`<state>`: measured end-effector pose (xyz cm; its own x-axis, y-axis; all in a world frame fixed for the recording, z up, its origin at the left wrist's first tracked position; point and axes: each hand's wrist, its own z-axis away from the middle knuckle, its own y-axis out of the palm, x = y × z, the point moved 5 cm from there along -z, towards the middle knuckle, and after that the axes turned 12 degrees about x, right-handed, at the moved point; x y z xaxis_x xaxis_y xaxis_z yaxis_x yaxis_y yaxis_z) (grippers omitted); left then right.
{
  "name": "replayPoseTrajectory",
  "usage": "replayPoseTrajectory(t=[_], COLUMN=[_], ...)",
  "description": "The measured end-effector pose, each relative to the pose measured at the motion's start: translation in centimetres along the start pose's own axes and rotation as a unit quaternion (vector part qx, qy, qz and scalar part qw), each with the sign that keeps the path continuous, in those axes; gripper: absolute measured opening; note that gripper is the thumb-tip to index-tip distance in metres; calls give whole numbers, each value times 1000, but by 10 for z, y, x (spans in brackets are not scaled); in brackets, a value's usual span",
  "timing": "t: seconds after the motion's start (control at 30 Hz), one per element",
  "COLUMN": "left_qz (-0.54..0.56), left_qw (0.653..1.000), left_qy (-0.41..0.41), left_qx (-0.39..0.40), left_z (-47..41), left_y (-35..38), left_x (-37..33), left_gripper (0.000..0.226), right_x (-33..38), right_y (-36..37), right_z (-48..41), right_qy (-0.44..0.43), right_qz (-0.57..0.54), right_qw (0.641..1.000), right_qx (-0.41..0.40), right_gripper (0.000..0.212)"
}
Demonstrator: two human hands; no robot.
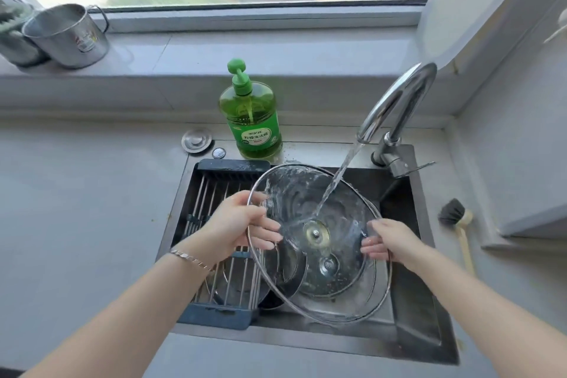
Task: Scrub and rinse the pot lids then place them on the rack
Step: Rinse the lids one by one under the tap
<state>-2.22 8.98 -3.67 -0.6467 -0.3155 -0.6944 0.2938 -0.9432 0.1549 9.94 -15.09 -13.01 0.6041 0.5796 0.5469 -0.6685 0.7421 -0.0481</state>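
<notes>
A large glass lid (317, 235) is held tilted over the sink (411, 316), a little below the centre of the frame, with its underside and central metal fitting turned toward the camera. The left hand (242, 224) grips the lid's left rim, its fingers (267, 235) curled over the edge onto the glass. The right hand (389, 242) holds the opposite rim at centre right, its fingers clasped round the edge and showing partly through the glass. A bracelet (191, 258) sits on the left wrist. Water (340, 175) runs from the curved faucet (395, 101) at upper right and strikes the glass just above the central fitting, spreading over the surface. Through the held lid a second lid (329, 265) shows, lying lower in the sink. The rack (202, 193), metal bars between dark blue ends, spans the left part of the sink, just left of the held lid and partly behind the left hand. At the sink's back edge stands a green soap bottle (250, 120) with a pump top, and a round metal drain plug (196, 139) lies on the grey desk (76, 193) to its left. A dark-bristled brush (457, 218) with a pale handle lies on the desk at right. On the windowsill at upper left stands a steel mug (67, 34).
</notes>
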Motion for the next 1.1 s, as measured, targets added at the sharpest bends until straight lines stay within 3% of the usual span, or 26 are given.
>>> replayPoseTrajectory(t=[0.1,0.2,0.27,0.3,0.33,0.4,0.47,0.53,0.63,0.73,0.87,0.97,1.1], left_qz=[-88,-178,-203,-199,-188,-169,-170,-161,-131,-148,-263,-285,-369], left_qw=[995,979,972,973,975,977,977,979,986,986,963,958,924], left_qy=[18,40,50,50,46,48,63,89,98,76,38,20,61], left_qx=[-48,-87,-103,-108,-112,-117,-111,-84,-32,-28,-54,-32,-80], left_z=[12,18,18,18,17,18,19,20,20,14,2,-9,-20], left_y=[7,16,22,25,28,36,43,52,60,49,36,48,54], left_x=[-18,-29,-33,-35,-37,-43,-53,-63,-68,-53,-8,24,30], left_gripper=[33,36,32,31,30,29,28,32,51,44,38,40,20], right_x=[9,26,32,33,34,43,51,54,57,52,42,40,40], right_y=[27,71,102,111,119,123,114,101,69,50,36,34,34], right_z=[9,56,87,96,100,103,109,112,105,96,96,97,99], right_qy=[-92,-197,-208,-211,-231,-304,-375,-417,-381,-321,-267,-251,-258], right_qz=[270,322,346,374,417,480,442,375,188,3,-144,-179,-194], right_qw=[958,918,886,872,855,821,812,822,902,947,953,951,946], right_qx=[-19,118,227,236,205,58,-69,-102,-80,-24,-10,-14,-25], right_gripper=[35,62,80,87,89,66,41,29,8,7,5,6,8])
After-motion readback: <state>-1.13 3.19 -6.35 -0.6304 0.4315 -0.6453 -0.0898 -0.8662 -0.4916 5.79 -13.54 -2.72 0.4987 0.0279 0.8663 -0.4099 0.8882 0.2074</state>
